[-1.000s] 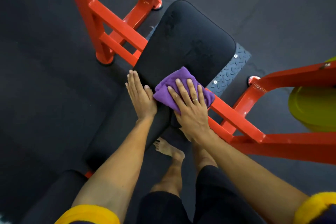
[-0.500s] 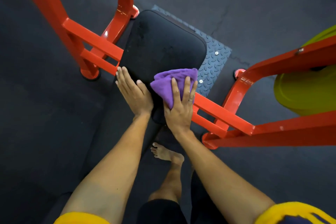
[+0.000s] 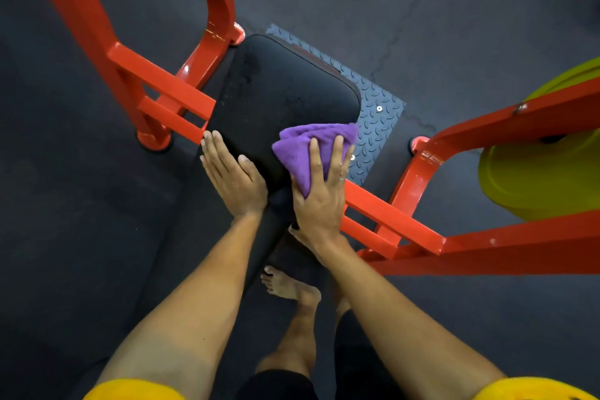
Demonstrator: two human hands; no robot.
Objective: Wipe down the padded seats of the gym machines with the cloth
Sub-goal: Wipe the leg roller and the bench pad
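Right hand (image 3: 319, 195) was flat on the bunched purple microfibre cloth (image 3: 302, 153), fingers straight and spread, pressing it down rather than clutching it (thumb lay along the cloth's left edge; couldn't tell if it pinched a fold). The cloth sat on the near right corner of the black padded seat (image 3: 279, 91), with its far fold hanging past the pad's right edge above the grey tread-pattern foot plate (image 3: 381, 122).

Left hand (image 3: 232, 172) was unclenched too, palm down on the seat's near left edge. It held nothing, and its fingertips were just beside a cross-bar of the orange painted steel frame (image 3: 168, 97).

My read: mid-wipe. Only that corner was under the cloth, and most of the pad, far end included, looked not yet covered.

Risks from here:
- The cloth was only pinned by pressure, so a quick stroke toward the right edge could slide it off onto the foot plate.
- Frame bars ran close on both sides of the pad. A wide sweep could drive knuckles into them.
- The bunched cloth made a small contact patch, so strips could get missed.
- The left hand was braced right at the pad's edge and could slip off under load.
- A bare foot (image 3: 287, 286) stood on the dark rubber floor (image 3: 454, 10) near the frame, so it could get stubbed.
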